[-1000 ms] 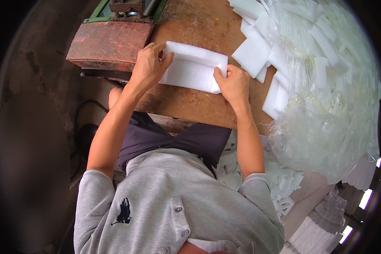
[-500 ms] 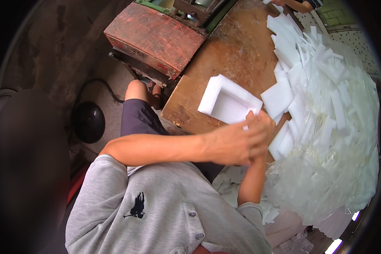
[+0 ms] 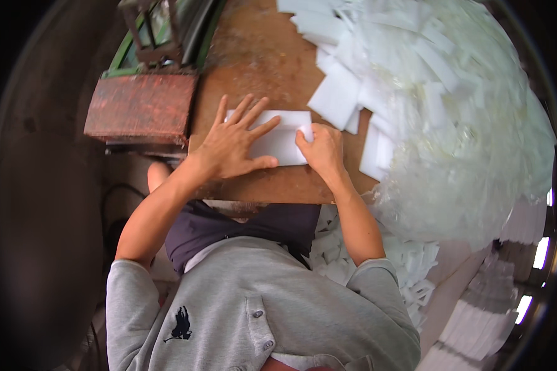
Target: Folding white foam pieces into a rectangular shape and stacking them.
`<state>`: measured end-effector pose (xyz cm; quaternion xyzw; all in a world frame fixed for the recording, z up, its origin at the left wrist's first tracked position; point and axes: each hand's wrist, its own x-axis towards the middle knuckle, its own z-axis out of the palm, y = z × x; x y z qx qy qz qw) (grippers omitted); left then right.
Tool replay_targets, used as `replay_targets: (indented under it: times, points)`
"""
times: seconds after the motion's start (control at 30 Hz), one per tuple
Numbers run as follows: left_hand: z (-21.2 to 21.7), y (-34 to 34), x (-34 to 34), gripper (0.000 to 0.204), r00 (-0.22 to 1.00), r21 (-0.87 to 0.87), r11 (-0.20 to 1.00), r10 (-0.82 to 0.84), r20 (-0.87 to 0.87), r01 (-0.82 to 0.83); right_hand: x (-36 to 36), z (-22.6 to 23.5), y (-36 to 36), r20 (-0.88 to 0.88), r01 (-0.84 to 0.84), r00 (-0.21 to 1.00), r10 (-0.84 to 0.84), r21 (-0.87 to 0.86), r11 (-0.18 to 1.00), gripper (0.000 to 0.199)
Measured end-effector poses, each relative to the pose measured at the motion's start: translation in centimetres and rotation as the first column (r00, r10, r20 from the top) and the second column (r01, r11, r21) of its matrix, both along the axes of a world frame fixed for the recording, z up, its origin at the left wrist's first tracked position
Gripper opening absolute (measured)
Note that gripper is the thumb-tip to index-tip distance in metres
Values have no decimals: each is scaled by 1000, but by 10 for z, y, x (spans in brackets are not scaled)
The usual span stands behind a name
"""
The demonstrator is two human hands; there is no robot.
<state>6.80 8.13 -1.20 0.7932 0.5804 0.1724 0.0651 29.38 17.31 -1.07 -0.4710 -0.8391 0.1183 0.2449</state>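
A white foam tray (image 3: pixel 284 148) with raised walls and a recess lies on the brown wooden table (image 3: pixel 247 62) in front of me. My left hand (image 3: pixel 232 143) rests over its left end, fingers spread wide, thumb out toward the near side. Part of that end is hidden beneath the hand. At the opposite end my right hand (image 3: pixel 323 149) is closed round the right wall, its thumb on the inner side and the curled fingers outside.
Right of the tray, loose white foam pieces (image 3: pixel 337 93) are heaped beside a large clear plastic bag (image 3: pixel 470 154). A worn red box (image 3: pixel 141 108) adjoins a green-framed machine (image 3: pixel 120 59) on the left. More foam scraps (image 3: pixel 408 260) lie below the table's right side.
My left hand has moved from beside my right hand to the tray's left end and spread its fingers. My right hand now grips the right wall. The view has turned.
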Motion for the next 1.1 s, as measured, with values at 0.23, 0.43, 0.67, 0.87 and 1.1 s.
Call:
replay_targets:
  times: [0.23,0.43,0.67,0.87,1.1]
  points:
    - [18,42,27,63,594,2,925,242,768,-379,163,101,-13,-608,125,775,-172,-118,985,23]
    - [7,117,170,84,913,79,955,245,326,-285,223,135,36,-831,293,544,-117,57,954,39]
    - [-27,157,171,106,897,-66,904,427,110,-422,202,116,148,-88,431,886,-454,513,742,47]
    - [-10,116,66,113,924,-310,881,381,20,-357,234,155,173,-518,643,700,-492,157,750,45]
    - [4,11,-45,117,994,-314,944,88,-66,-104,279,202,154,-936,498,340,-90,98,861,26]
